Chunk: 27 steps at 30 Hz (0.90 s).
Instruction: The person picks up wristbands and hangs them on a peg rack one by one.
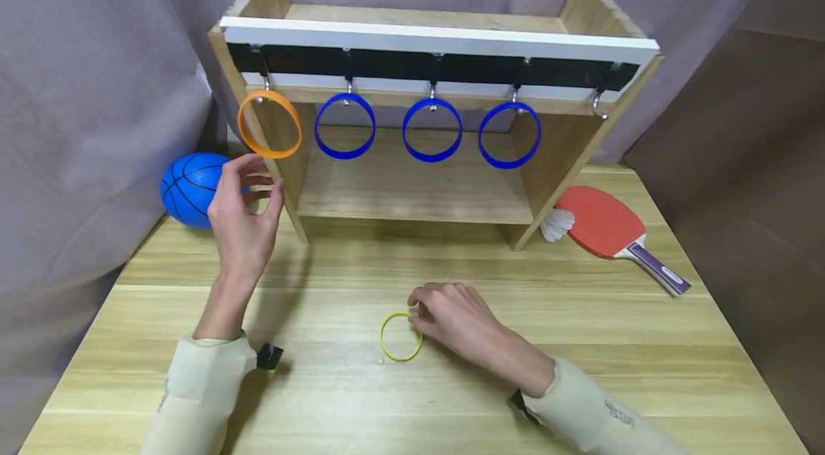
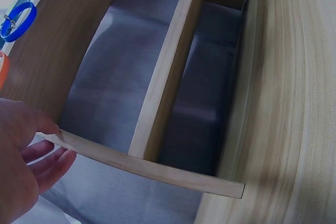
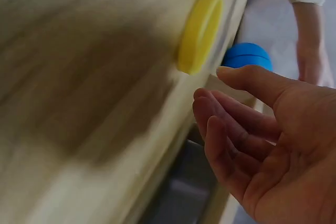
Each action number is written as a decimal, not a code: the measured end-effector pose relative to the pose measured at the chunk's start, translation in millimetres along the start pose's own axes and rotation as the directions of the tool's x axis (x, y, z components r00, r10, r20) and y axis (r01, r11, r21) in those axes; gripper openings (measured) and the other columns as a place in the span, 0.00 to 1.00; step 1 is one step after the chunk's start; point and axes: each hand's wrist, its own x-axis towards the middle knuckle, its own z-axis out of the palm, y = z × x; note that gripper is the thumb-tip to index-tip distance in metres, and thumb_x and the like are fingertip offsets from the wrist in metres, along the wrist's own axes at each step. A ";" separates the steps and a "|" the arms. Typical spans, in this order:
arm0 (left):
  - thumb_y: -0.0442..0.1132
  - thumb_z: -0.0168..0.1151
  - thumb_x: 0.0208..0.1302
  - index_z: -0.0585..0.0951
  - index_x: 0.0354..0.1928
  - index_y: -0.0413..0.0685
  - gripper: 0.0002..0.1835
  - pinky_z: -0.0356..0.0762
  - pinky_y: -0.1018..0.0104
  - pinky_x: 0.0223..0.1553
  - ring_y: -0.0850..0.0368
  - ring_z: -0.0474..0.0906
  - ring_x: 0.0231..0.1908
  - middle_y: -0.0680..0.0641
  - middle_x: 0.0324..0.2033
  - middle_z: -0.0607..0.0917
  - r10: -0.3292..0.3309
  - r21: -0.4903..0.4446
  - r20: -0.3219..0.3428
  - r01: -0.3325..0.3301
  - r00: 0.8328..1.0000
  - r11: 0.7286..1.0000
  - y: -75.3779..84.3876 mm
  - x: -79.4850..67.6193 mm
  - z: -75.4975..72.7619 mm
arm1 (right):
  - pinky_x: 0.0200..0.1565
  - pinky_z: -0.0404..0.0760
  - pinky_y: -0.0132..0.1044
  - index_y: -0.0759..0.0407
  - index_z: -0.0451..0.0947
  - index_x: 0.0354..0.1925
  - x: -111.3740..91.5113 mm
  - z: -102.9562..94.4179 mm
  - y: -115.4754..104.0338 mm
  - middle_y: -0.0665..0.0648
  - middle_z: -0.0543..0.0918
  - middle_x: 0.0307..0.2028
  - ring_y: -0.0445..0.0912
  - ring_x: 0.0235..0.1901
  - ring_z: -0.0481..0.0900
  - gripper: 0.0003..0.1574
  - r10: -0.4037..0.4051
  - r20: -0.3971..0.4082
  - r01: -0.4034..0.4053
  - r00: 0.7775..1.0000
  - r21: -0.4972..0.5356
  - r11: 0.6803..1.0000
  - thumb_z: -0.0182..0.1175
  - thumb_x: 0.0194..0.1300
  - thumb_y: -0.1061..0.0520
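The left hand (image 1: 245, 226) is at the left side board of the wooden rack (image 1: 412, 186), its thumb and fingers on either side of the board's front edge. In the left wrist view, the thumb tip meets that board (image 2: 157, 170). A yellow ring (image 1: 384, 347) is on the table in front of the rack. Just right of it is the right hand (image 1: 457, 315), fingers bent loosely. The right wrist view shows a gap between thumb and fingertips, with the yellow ring (image 3: 197, 35) just beyond them.
From the rack's hooks hang an orange ring (image 1: 243, 136) and three blue rings, one being the middle ring (image 1: 432, 157); the rightmost hook (image 1: 601, 107) bears none. A blue ball (image 1: 187, 193) sits left, a shuttlecock (image 1: 556, 226) and red paddle (image 1: 602, 218) right.
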 end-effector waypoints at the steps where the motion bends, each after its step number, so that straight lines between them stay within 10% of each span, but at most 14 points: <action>1: 0.19 0.66 0.54 0.75 0.50 0.29 0.20 0.86 0.65 0.36 0.39 0.82 0.37 0.34 0.40 0.82 -0.006 0.002 0.001 0.006 1.000 1.000 -0.8 -0.3 0.1 | 0.23 0.77 0.28 0.55 0.85 0.37 0.1 2.5 0.6 0.45 0.82 0.26 0.37 0.25 0.78 0.09 0.002 0.010 -0.002 1.000 0.002 1.000 0.71 0.57 0.55; 11: 0.27 0.70 0.56 0.77 0.53 0.38 0.21 0.85 0.68 0.36 0.49 0.83 0.39 0.45 0.43 0.84 0.012 -0.008 0.016 -0.012 1.000 1.000 -39.4 -4.0 2.7 | 0.22 0.74 0.25 0.54 0.85 0.30 1.8 10.5 3.8 0.43 0.81 0.23 0.34 0.21 0.74 0.03 0.003 0.044 -0.005 0.999 0.024 1.000 0.71 0.56 0.59; 27: 0.27 0.70 0.56 0.77 0.53 0.37 0.22 0.84 0.73 0.36 0.48 0.83 0.39 0.43 0.43 0.83 0.008 -0.001 0.018 -0.008 1.000 1.000 -42.9 -4.2 2.8 | 0.26 0.78 0.24 0.49 0.83 0.26 1.7 9.2 9.3 0.40 0.79 0.21 0.31 0.22 0.75 0.09 0.064 -0.037 -0.054 0.997 0.230 0.972 0.68 0.52 0.64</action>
